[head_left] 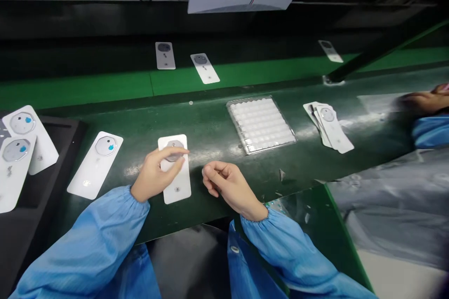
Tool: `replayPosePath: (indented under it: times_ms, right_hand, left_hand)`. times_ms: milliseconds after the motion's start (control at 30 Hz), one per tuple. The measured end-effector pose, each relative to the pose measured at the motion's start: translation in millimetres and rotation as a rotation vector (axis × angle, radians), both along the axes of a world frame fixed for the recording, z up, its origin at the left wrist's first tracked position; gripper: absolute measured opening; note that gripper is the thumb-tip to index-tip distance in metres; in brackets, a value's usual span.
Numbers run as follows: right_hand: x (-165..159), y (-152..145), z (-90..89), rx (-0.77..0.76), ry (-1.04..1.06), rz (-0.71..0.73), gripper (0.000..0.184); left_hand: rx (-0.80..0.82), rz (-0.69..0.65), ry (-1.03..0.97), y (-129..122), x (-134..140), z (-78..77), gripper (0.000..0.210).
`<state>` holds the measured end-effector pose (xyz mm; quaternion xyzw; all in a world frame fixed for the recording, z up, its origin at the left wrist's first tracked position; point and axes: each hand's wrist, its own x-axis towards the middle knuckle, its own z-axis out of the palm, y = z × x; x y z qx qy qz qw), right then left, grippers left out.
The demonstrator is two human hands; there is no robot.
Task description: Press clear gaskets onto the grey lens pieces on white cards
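Note:
A white phone back panel (177,186) with a grey round camera area lies flat on the green bench in front of me. My left hand (157,170) is over its upper half, thumb and index finger apart, partly hiding the round area. Just right of the panel, my right hand (228,184) is closed in a pinch on a small white piece (203,172), mostly hidden by the fingertips. Beyond it lies a clear plastic tray (248,151) with rows of small white round pieces. Another white panel (94,166) with a blue sticker rests to the left.
More panels (38,145) lie on a black mat (59,159) at far left. Stacked panels (333,131) are right of the tray. Several panels (205,69) lie on the bright green strip behind. A co-worker's hand (426,100) is at far right. A dark post (379,46) slants at right.

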<state>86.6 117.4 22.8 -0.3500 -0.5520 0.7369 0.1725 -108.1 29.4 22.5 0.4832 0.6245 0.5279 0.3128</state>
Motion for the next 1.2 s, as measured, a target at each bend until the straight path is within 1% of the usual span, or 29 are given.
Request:
replayPosePath:
  times_ms: [67,133,200,333,500,567,667,933,1000,1033,1067,1133,1200]
  right_hand:
    - [-6,3,1.0,-0.030,0.009,-0.003,0.047]
    - [-10,3,0.7,-0.025,-0.002,-0.005,0.047]
    - [-11,1,0.1,-0.015,-0.017,0.002,0.047]
    - [-11,0,-0.9,-0.001,-0.012,0.013,0.044]
    - [-9,1,-0.5,0.018,0.001,0.040,0.039]
    - [-9,1,1.2,0.074,-0.021,0.033,0.038]
    - [-9,2,4.7,0.202,-0.053,0.000,0.035]
    - [-11,-2,3.7,0.481,-0.055,-0.060,0.024]
    - [-11,-3,2.8,0.582,-0.054,-0.044,0.019]
    - [-12,-3,2.2,0.672,-0.055,-0.042,0.017]
    - [-11,-2,1.4,0.791,-0.057,-0.045,0.014]
    - [-10,3,-1.2,1.102,-0.039,-0.050,0.009]
    - [-7,10,-4.6,1.421,0.010,-0.009,0.015]
  left_hand:
    - [0.016,-0.036,0.020,-3,5,-1.4,0.019]
    - [0.036,-0.059,0.011,-3,9,-4.1,0.021]
    - [0.062,-0.066,0.011,-3,10,-7.4,0.018]
    - [0.079,-0.063,0.028,-2,10,-10.7,0.012]
    - [0.039,-0.035,0.017,-2,10,-7.9,0.009]
    - [0.011,-0.042,0.013,-1,10,-7.6,0.010]
    - [-0.029,-0.094,-0.010,0,10,-7.6,0.012]
    - [-0.014,-0.144,-0.043,0,10,-2.8,0.014]
    - [-0.016,-0.156,-0.045,0,9,-2.6,0.015]
    - [-0.023,-0.147,-0.048,0,9,-2.8,0.015]
    - [-0.031,-0.134,-0.054,0,9,-3.3,0.015]
    - [-0.053,-0.112,-0.077,0,8,-4.7,0.017]
    - [-0.076,-0.111,-0.111,0,8,-6.3,0.018]
